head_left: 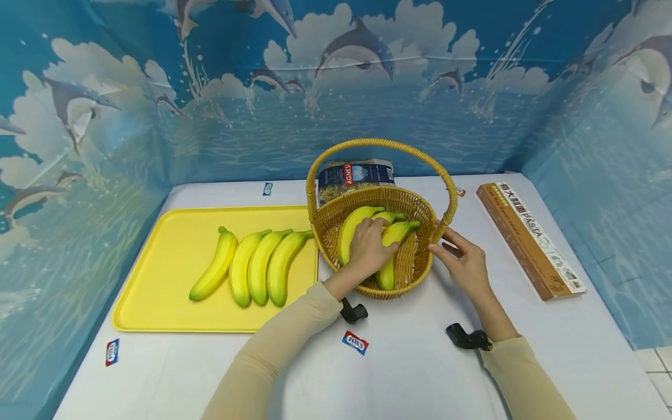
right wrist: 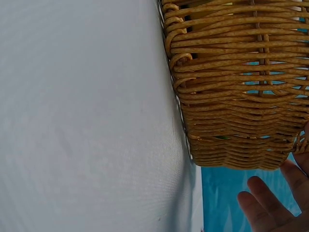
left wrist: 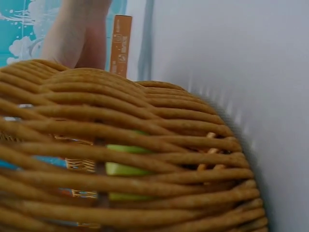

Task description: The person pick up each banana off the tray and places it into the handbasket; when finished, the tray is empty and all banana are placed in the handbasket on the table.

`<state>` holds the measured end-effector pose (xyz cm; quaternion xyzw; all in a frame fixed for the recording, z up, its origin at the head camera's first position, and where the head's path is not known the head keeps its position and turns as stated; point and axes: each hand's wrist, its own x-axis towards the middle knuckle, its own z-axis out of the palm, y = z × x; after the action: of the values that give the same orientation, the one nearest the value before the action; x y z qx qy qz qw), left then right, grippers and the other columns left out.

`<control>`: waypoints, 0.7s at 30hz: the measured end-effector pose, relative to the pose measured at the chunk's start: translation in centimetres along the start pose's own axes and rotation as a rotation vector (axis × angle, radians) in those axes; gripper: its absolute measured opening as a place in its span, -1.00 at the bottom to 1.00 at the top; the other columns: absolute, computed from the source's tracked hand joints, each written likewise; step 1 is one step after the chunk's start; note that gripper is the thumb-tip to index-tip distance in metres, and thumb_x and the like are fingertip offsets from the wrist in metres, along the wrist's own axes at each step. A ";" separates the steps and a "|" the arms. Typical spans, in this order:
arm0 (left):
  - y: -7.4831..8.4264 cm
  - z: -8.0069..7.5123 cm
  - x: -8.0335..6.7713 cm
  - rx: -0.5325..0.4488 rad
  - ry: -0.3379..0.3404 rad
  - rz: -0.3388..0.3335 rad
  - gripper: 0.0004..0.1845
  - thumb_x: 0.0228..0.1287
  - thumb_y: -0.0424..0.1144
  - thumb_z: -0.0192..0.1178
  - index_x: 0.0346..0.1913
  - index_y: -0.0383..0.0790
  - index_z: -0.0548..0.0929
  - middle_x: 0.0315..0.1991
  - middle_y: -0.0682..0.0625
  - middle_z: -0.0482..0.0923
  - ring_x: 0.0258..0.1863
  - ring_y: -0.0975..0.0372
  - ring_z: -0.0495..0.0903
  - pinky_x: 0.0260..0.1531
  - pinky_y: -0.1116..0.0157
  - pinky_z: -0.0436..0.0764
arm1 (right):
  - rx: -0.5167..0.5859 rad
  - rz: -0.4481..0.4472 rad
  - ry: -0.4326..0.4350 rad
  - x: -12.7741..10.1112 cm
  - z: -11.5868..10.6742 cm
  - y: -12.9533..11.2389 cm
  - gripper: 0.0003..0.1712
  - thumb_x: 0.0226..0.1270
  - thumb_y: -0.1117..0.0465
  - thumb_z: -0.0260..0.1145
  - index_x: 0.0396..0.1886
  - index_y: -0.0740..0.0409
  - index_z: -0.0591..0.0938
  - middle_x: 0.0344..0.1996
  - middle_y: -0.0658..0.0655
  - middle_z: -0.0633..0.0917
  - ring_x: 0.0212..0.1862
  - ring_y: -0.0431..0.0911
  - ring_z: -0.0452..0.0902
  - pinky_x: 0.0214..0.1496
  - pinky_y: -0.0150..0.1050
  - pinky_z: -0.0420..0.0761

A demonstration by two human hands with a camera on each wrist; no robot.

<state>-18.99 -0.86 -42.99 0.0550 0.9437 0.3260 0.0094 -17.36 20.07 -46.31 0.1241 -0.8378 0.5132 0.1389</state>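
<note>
A round wicker basket (head_left: 367, 290) with a tall arched handle stands on the table, holding a banana at its left (head_left: 349, 230), a banana at its right (head_left: 391, 256) and one between them. My left hand (head_left: 370, 248) reaches into it from the front, its fingers bent over the middle banana (head_left: 391, 216), which the hand mostly covers. At the basket's right side, my right hand (head_left: 464, 262) pinches the rim by the handle's foot. Wickerwork (left wrist: 120, 164) fills much of the left wrist view. In the right wrist view some right-hand fingers (right wrist: 265, 198) stretch out below the rim.
Left of the basket lies a yellow tray (head_left: 168, 256) with several bananas (head_left: 257, 268). Behind the basket is a pasta bag (head_left: 357, 178); a long pasta box (head_left: 530, 239) lies to the right. Small wrapped pieces (head_left: 355, 342) dot the white table.
</note>
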 end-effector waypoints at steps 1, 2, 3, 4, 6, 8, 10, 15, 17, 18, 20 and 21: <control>0.0 -0.1 -0.1 -0.019 0.003 0.026 -0.48 0.24 -0.05 0.33 0.24 -0.09 0.54 0.14 -0.08 0.48 0.11 0.10 0.47 -0.03 0.20 0.53 | -0.002 0.004 -0.001 0.0 0.0 0.0 -0.39 0.22 0.31 0.41 0.30 0.14 0.53 0.21 0.23 0.60 0.12 -0.63 0.38 0.13 -0.36 0.56; 0.0 -0.3 -0.3 -0.047 0.006 0.057 -0.48 0.24 -0.06 0.33 0.24 -0.09 0.54 0.14 -0.09 0.48 0.09 0.10 0.48 -0.05 0.21 0.53 | -0.002 0.009 -0.001 0.0 0.0 0.0 -0.39 0.23 0.31 0.41 0.31 0.14 0.53 0.21 0.23 0.60 0.11 -0.63 0.39 0.13 -0.34 0.57; 0.0 -0.5 -0.5 -0.082 0.005 0.096 -0.48 0.24 -0.08 0.32 0.25 -0.11 0.54 0.13 -0.10 0.48 0.07 0.10 0.49 -0.07 0.23 0.53 | -0.008 0.014 -0.003 0.1 0.0 0.1 -0.39 0.23 0.31 0.40 0.31 0.14 0.53 0.21 0.23 0.60 0.10 -0.63 0.39 0.13 -0.32 0.57; 0.1 -0.9 -0.9 -0.115 0.006 0.136 -0.48 0.25 -0.09 0.32 0.26 -0.13 0.53 0.13 -0.10 0.48 0.05 0.10 0.50 -0.09 0.26 0.52 | -0.013 0.020 -0.005 0.1 -0.1 0.1 -0.39 0.24 0.31 0.40 0.31 0.14 0.52 0.21 0.23 0.60 0.09 -0.64 0.39 0.13 -0.30 0.57; 0.2 -1.8 -2.0 -0.183 0.003 0.211 -0.48 0.26 -0.11 0.30 0.27 -0.15 0.53 0.12 -0.12 0.48 -0.01 0.08 0.52 -0.15 0.30 0.51 | -0.026 0.028 -0.006 0.0 -0.1 -0.1 -0.39 0.24 0.31 0.40 0.32 0.16 0.52 0.21 0.24 0.60 0.07 -0.66 0.37 0.13 -0.26 0.58; 0.0 -3.3 -3.5 -0.250 -0.001 0.260 -0.48 0.25 -0.15 0.30 0.26 -0.17 0.53 0.11 -0.13 0.49 -0.05 0.06 0.53 -0.18 0.33 0.51 | -0.024 0.027 -0.008 0.0 0.0 -0.5 -0.40 0.24 0.35 0.39 0.30 0.22 0.52 0.20 0.28 0.59 0.07 -0.67 0.36 0.13 -0.22 0.57; -0.7 -4.9 -4.9 -0.285 0.025 0.289 -0.49 0.24 -0.17 0.31 0.24 -0.19 0.54 0.09 -0.13 0.50 -0.07 0.06 0.53 -0.19 0.31 0.54 | -0.017 0.016 -0.008 -0.1 -0.1 -1.3 -0.42 0.23 0.39 0.37 0.28 0.31 0.51 0.19 0.34 0.58 0.07 -0.68 0.35 0.13 -0.23 0.57; -4.8 -9.3 -7.6 -0.321 0.195 0.263 -0.50 0.17 -0.24 0.36 0.19 -0.26 0.58 0.06 -0.18 0.51 -0.06 0.02 0.53 -0.17 0.06 0.61 | -0.008 0.003 -0.010 -0.2 -0.3 -3.5 -0.45 0.24 0.43 0.35 0.24 0.44 0.50 0.17 0.40 0.57 0.07 -0.68 0.35 0.13 -0.36 0.57; -7.3 -11.2 -8.2 -0.327 0.274 0.214 -0.49 0.16 -0.26 0.36 0.20 -0.27 0.57 0.09 -0.20 0.51 -0.03 -0.03 0.52 -0.12 -0.03 0.59 | -0.012 0.009 -0.011 -0.2 -0.4 -3.9 -0.45 0.25 0.43 0.35 0.24 0.43 0.50 0.17 0.40 0.58 0.06 -0.67 0.36 0.12 -0.39 0.57; -8.6 -12.1 -8.4 -0.328 0.312 0.183 -0.49 0.17 -0.27 0.36 0.20 -0.27 0.57 0.10 -0.21 0.50 0.00 -0.06 0.51 -0.08 -0.06 0.57 | -0.010 0.013 -0.012 -0.3 -0.4 -4.0 -0.45 0.25 0.42 0.35 0.25 0.43 0.50 0.17 0.39 0.58 0.06 -0.67 0.36 0.13 -0.40 0.56; -11.3 -13.9 -8.9 -0.328 0.391 0.118 -0.48 0.17 -0.29 0.36 0.21 -0.28 0.56 0.12 -0.24 0.48 0.05 -0.09 0.48 -0.02 -0.10 0.53 | -0.006 0.018 -0.014 -0.3 -0.4 -4.1 -0.45 0.26 0.42 0.35 0.26 0.41 0.50 0.17 0.39 0.59 0.05 -0.66 0.37 0.13 -0.39 0.56; -12.6 -14.7 -9.2 -0.323 0.432 0.088 -0.48 0.17 -0.30 0.36 0.22 -0.28 0.55 0.13 -0.25 0.47 0.06 -0.08 0.47 -0.01 -0.09 0.51 | -0.005 0.020 -0.015 -0.3 -0.4 -4.0 -0.45 0.26 0.41 0.35 0.26 0.41 0.50 0.17 0.39 0.58 0.05 -0.66 0.37 0.14 -0.38 0.56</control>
<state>-11.88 -20.79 -39.36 0.0228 0.8564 0.4766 -0.1974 -15.62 18.67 -42.91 0.1193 -0.8413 0.5116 0.1277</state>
